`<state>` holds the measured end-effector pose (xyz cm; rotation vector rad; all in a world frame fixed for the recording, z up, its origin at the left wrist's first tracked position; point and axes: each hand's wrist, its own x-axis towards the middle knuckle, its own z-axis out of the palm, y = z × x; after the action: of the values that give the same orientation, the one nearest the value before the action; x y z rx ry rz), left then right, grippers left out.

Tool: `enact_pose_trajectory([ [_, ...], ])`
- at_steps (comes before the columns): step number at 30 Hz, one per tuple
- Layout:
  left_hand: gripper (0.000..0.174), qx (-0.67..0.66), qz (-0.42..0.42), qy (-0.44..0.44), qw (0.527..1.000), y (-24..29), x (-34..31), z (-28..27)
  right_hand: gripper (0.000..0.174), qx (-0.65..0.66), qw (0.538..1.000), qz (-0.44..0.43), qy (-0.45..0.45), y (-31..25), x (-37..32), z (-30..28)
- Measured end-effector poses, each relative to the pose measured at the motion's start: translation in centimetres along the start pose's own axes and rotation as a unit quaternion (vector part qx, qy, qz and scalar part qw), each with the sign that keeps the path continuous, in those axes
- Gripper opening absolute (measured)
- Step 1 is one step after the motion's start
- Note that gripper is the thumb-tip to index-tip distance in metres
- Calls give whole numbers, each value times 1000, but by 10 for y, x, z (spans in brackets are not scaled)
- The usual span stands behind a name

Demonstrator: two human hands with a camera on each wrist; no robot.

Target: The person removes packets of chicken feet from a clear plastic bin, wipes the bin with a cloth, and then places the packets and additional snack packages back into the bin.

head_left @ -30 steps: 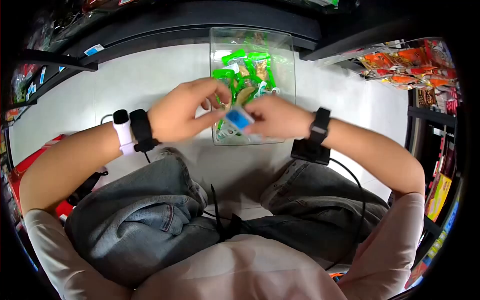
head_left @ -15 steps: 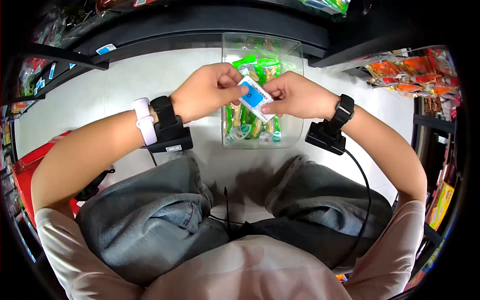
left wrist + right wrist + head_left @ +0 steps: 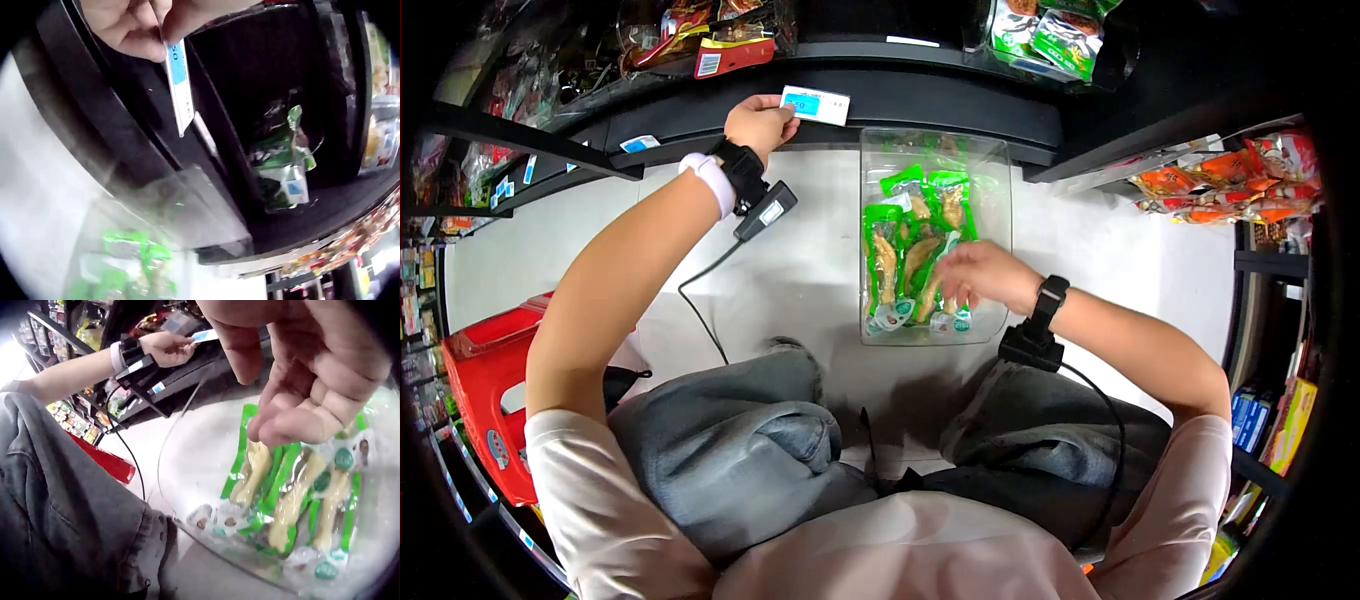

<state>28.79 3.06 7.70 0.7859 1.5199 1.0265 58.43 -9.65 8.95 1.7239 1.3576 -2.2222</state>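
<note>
My left hand point(image 3: 758, 126) pinches one end of a white and blue price tag point(image 3: 825, 106) between thumb and fingers, in front of the dark shelf edge. In the left wrist view the tag point(image 3: 180, 87) is seen nearly edge-on. My right hand point(image 3: 990, 272) is over a clear plastic bin point(image 3: 997, 200), its fingers loosely bent with nothing between them. Inside the bin lie several green-edged snack packets point(image 3: 887, 262), which look like vacuum-packed chicken feet. The right wrist view shows the fingertips close over one packet point(image 3: 253, 469).
A black shelf point(image 3: 940, 100) runs across the front, with green and white bags point(image 3: 1060, 40) on it. Orange packets point(image 3: 1210, 170) hang at the right. A red basket point(image 3: 495, 400) stands on the floor at the left, by my knee.
Both hands were together on the price tag over the bin. The right hand has let go and stays over the packets, while the left has carried the tag forward and left to the shelf edge.
</note>
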Motion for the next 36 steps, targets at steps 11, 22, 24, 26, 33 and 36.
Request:
enact_pose_trajectory([
  [11, 24, 201, 52, 72, 976, -24, 53, 1, 55, 96, 977, -3, 192, 60, 8, 27],
  [22, 15, 330, 248, -138, 900, -55, -89, 24, 107, -151, 920, 110, 345, 60, 60, 68],
  [24, 19, 369, 185, -198, 889, -60, -113, 26, 109, -122, 914, 134, 363, 58, 72, 66],
  [26, 18, 425, 161, -229, 861, -64, -125, 25, 108, -82, 912, 146, 375, 49, 74, 64],
  [33, 26, 516, 140, -352, 768, -64, -126, 21, 83, 125, 952, 94, 261, 71, 90, 37],
  [36, 30, 477, 125, -370, 787, -66, -125, 21, 74, 106, 953, 40, 282, 78, 99, 37],
])
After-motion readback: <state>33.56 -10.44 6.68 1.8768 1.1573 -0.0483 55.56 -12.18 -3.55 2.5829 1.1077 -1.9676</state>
